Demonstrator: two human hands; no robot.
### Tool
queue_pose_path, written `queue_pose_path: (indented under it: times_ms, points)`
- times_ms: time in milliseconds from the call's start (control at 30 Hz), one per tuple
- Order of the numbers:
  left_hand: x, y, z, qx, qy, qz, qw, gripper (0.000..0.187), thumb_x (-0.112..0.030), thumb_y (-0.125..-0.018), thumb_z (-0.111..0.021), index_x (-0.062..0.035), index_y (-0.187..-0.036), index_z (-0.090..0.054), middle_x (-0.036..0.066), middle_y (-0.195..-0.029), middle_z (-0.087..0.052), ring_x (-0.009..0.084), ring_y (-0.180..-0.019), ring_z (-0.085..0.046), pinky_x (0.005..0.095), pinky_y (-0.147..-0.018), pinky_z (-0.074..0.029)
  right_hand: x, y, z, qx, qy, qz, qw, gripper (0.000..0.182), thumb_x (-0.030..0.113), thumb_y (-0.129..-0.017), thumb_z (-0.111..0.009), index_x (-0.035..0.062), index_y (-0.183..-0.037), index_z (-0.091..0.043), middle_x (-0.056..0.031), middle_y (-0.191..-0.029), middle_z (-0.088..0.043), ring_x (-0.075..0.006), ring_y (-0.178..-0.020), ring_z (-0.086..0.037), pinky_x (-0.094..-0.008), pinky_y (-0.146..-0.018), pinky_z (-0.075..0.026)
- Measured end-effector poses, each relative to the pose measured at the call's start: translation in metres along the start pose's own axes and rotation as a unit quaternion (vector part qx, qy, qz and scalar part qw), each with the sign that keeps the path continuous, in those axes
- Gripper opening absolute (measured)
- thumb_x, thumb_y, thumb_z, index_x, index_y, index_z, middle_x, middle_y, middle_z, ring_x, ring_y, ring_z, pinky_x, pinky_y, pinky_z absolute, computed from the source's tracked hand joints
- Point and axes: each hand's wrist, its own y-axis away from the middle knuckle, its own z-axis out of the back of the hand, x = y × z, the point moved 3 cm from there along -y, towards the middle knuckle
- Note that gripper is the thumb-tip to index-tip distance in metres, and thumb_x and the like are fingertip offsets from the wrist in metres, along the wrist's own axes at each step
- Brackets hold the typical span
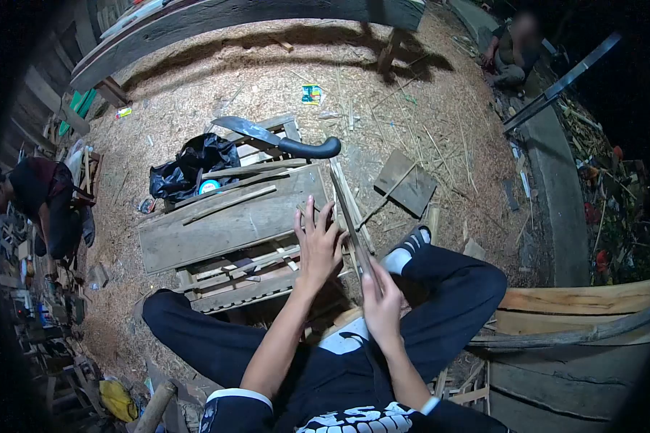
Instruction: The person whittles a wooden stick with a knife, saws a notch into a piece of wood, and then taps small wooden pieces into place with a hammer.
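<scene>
My right hand (383,302) is closed round the lower end of a long, thin dark strip (348,214) that points away from me. My left hand (317,242) is just left of the strip, its fingers spread over the right edge of a low wooden platform (227,221); the thumb side is near the strip. Pale split sticks (354,206) lie beside the strip. A knife with a curved blade and black handle (309,149) rests at the platform's far end. Loose wooden slats (229,205) lie on the platform.
A black plastic bag (195,166) is beyond the platform. A square board (405,183) lies on the ground at right. One person (50,195) bends at the left; another (513,52) sits at the far right. A long bench (253,20) crosses the back; planks (578,361) stand at lower right.
</scene>
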Motion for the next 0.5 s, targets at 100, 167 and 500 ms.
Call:
queue_pose_path:
  times_ms: [100, 167, 500]
  points:
    - [0.002, -0.002, 0.001, -0.001, -0.015, -0.003, 1.000, 0.013, -0.016, -0.084, -0.077, -0.0052, -0.088, -0.070, 0.014, -0.152, -0.049, 0.0450, -0.153, -0.024, 0.0626, -0.121, -0.014, -0.006, -0.007, -0.006, 0.004, 0.048, 0.008, 0.999, 0.044, 0.020, -0.106, -0.058, -0.0106, -0.137, -0.057, -0.0240, -0.130, -0.068, -0.0268, -0.122, -0.066, -0.0361, -0.102, -0.050]
    - [0.002, 0.000, -0.002, -0.013, -0.007, -0.001, 1.000, 0.013, -0.016, -0.084, -0.077, -0.0053, -0.087, -0.069, 0.014, -0.152, -0.049, 0.0452, -0.153, -0.024, 0.0628, -0.121, -0.015, -0.006, 0.017, 0.004, 0.000, 0.025, 0.014, 1.000, 0.045, 0.021, -0.106, -0.058, -0.0107, -0.136, -0.058, -0.0250, -0.129, -0.068, -0.0274, -0.121, -0.066, -0.0364, -0.102, -0.050]
    - [0.002, -0.003, 0.000, -0.015, -0.005, 0.001, 1.000, 0.015, -0.017, -0.084, -0.077, -0.0052, -0.088, -0.069, 0.012, -0.154, -0.046, 0.0454, -0.154, -0.021, 0.0630, -0.122, -0.013, -0.006, 0.008, 0.005, 0.003, 0.021, 0.035, 0.999, 0.046, 0.021, -0.106, -0.058, -0.0117, -0.137, -0.057, -0.0253, -0.128, -0.069, -0.0250, -0.120, -0.066, -0.0362, -0.101, -0.051]
